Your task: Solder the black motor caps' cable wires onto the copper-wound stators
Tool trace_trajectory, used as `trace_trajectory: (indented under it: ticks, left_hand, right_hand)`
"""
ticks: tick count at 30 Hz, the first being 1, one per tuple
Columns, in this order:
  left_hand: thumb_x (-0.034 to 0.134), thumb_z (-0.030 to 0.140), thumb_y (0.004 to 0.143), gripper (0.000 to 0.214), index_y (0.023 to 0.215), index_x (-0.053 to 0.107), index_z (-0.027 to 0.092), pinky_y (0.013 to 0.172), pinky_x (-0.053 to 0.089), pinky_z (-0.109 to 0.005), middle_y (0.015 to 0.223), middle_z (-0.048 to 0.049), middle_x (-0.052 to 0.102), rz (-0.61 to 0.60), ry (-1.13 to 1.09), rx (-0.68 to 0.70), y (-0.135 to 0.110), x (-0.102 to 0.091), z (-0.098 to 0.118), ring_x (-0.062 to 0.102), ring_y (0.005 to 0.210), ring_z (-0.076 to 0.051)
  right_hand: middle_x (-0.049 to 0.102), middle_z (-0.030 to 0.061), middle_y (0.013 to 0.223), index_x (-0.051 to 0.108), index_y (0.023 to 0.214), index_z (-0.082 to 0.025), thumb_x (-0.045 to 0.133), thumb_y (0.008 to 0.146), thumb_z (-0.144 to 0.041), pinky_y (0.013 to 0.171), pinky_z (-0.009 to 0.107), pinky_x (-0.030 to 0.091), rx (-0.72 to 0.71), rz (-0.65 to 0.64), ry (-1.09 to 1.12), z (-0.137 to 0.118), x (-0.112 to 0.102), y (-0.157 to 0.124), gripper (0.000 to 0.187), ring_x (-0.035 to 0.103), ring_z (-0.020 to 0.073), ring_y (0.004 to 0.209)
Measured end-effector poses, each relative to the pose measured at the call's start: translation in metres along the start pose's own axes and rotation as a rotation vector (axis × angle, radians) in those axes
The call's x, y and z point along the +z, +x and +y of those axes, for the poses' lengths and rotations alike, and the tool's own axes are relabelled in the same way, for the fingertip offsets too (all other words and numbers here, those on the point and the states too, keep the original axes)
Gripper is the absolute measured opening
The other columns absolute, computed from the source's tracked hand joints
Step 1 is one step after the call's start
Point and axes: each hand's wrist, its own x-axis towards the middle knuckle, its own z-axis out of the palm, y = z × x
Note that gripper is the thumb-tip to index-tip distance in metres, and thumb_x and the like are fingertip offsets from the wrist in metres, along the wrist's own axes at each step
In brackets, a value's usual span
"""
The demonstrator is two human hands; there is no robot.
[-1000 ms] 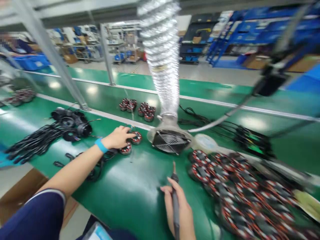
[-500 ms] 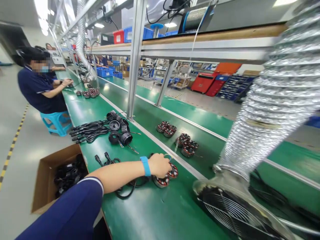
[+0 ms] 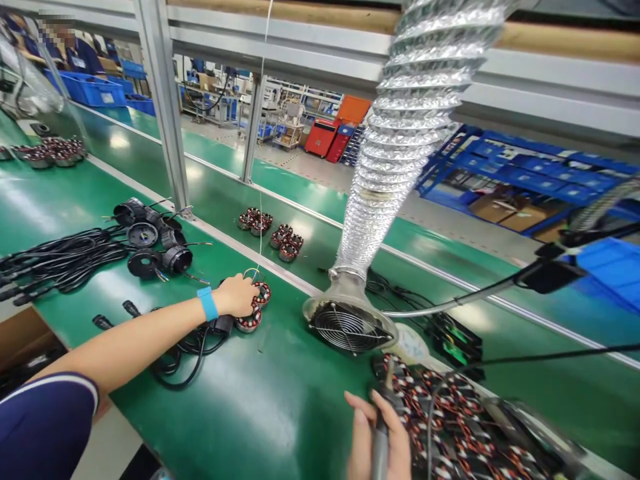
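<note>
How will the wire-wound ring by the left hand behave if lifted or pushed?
The wire-wound ring beside the left hand is probably heavy for its size, since it looks densely packed with windings. It should feel stiff, though its thin wire leads may snag. Lying roughly flat on the green bench, it seems unlikely to roll.

2 stators at L hand, soldering iron in R hand.

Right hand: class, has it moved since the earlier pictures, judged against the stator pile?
Yes: the right hand has moved rightward, now overlapping the near edge of the stator pile.
</note>
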Motion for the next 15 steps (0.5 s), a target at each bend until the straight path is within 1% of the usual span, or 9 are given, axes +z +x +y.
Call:
trace_trajectory:
  ticks: [4, 6, 8, 10, 12, 13, 15]
  left_hand:
    - [0.054, 0.022, 0.084, 0.033, 0.112, 0.070, 0.013, 0.088, 0.050, -0.047, 0.113, -0.0198, 0.067, 0.075, 0.036, 0.010, 0.000, 0.005, 0.011, 0.061, 0.106, -0.036]
    - [0.054, 0.020, 0.083, 0.030, 0.108, 0.071, 0.014, 0.087, 0.050, -0.045, 0.110, -0.0177, 0.068, 0.098, 0.035, 0.037, 0.002, 0.006, 0.014, 0.062, 0.104, -0.034]
    - [0.058, 0.023, 0.081, 0.028, 0.105, 0.073, 0.018, 0.085, 0.052, -0.042, 0.108, -0.0144, 0.070, 0.101, 0.020, 0.061, 0.006, 0.006, 0.014, 0.065, 0.101, -0.032]
    - [0.062, 0.028, 0.079, 0.028, 0.104, 0.074, 0.021, 0.081, 0.054, -0.039, 0.105, -0.0122, 0.072, 0.100, 0.003, 0.064, 0.014, 0.003, 0.014, 0.067, 0.098, -0.031]
    - [0.062, 0.030, 0.079, 0.029, 0.104, 0.075, 0.022, 0.079, 0.054, -0.039, 0.102, -0.0123, 0.074, 0.108, -0.007, 0.045, 0.023, -0.002, 0.015, 0.069, 0.096, -0.031]
    - [0.061, 0.030, 0.079, 0.029, 0.104, 0.075, 0.022, 0.080, 0.054, -0.040, 0.101, -0.0128, 0.075, 0.116, -0.009, 0.033, 0.029, -0.006, 0.016, 0.070, 0.096, -0.032]
    - [0.061, 0.030, 0.080, 0.030, 0.105, 0.075, 0.021, 0.081, 0.054, -0.040, 0.101, -0.0132, 0.075, 0.134, -0.015, 0.012, 0.040, -0.014, 0.020, 0.070, 0.098, -0.032]
  right_hand:
    - [0.077, 0.0081, 0.088, 0.058, 0.118, -0.015, 0.057, 0.089, -0.053, 0.092, 0.037, 0.047, -0.013, -0.056, -0.064, 0.019, 0.002, -0.011, 0.048, 0.070, 0.0227, 0.091]
    - [0.077, 0.0080, 0.091, 0.057, 0.121, -0.015, 0.056, 0.090, -0.051, 0.092, 0.035, 0.047, -0.011, -0.080, -0.098, 0.028, 0.001, -0.012, 0.047, 0.071, 0.0218, 0.093]
    - [0.078, 0.0080, 0.091, 0.057, 0.121, -0.015, 0.055, 0.091, -0.051, 0.087, 0.032, 0.049, -0.017, -0.105, -0.108, 0.032, 0.001, -0.011, 0.047, 0.072, 0.0209, 0.090]
    - [0.078, 0.0082, 0.089, 0.059, 0.119, -0.014, 0.056, 0.090, -0.052, 0.080, 0.030, 0.052, -0.022, -0.135, -0.107, 0.032, 0.003, -0.010, 0.047, 0.073, 0.0204, 0.085]
    - [0.078, 0.0082, 0.089, 0.060, 0.117, -0.014, 0.057, 0.089, -0.054, 0.075, 0.028, 0.052, -0.005, -0.147, -0.104, 0.028, 0.005, -0.010, 0.048, 0.073, 0.0201, 0.083]
    - [0.078, 0.0080, 0.088, 0.061, 0.117, -0.015, 0.057, 0.089, -0.055, 0.074, 0.028, 0.052, 0.009, -0.135, -0.097, 0.024, 0.007, -0.011, 0.049, 0.073, 0.0200, 0.082]
    - [0.078, 0.0072, 0.087, 0.062, 0.115, -0.015, 0.057, 0.089, -0.056, 0.076, 0.027, 0.052, 0.039, -0.065, -0.068, 0.015, 0.010, -0.013, 0.048, 0.073, 0.0197, 0.082]
